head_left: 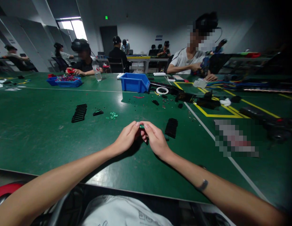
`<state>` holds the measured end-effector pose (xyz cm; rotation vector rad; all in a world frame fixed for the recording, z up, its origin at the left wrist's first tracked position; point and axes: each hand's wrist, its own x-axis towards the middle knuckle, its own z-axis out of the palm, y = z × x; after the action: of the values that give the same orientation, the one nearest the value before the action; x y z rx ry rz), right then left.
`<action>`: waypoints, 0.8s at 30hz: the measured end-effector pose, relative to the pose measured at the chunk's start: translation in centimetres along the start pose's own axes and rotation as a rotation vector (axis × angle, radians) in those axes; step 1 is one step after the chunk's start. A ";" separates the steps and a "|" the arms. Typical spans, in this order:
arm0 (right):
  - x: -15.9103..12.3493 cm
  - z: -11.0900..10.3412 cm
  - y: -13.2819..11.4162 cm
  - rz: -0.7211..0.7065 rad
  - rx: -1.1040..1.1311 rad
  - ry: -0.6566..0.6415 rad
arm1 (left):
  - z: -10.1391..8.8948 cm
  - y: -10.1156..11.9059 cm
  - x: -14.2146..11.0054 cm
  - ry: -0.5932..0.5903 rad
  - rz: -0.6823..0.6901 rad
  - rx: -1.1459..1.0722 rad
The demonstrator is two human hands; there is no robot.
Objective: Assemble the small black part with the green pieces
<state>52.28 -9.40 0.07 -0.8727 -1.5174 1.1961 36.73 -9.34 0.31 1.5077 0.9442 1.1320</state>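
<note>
Both my hands meet over the green table, pinching a small green circuit board between the fingertips. My left hand is closed on its left end, and my right hand grips the right end. Fingers cover most of the board, so anything under it is hidden. Beyond my left hand lie a pile of small green boards, a black piece with tiny parts on it and a row of black plastic pieces. Right of my right hand is a ribbed black block.
A blue bin stands ahead, near a white ring and scattered small parts. Farther left are a blue tray of wires and a water bottle. Cables and black tools lie to the right. A co-worker holds a power drill.
</note>
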 end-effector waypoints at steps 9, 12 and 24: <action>-0.1 -0.7 -0.4 0.029 0.045 -0.038 | -0.9 0.9 0.6 -0.189 -0.009 -0.072; -0.2 -0.6 -0.8 0.030 0.026 -0.039 | -1.3 0.8 0.7 -0.221 -0.034 -0.088; -0.4 -0.9 -1.0 -0.001 -0.044 -0.098 | -2.1 0.6 0.7 -0.314 -0.090 -0.167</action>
<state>53.31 -9.76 0.95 -0.8528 -1.6280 1.2235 34.95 -8.26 1.25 1.4397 0.6782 0.8567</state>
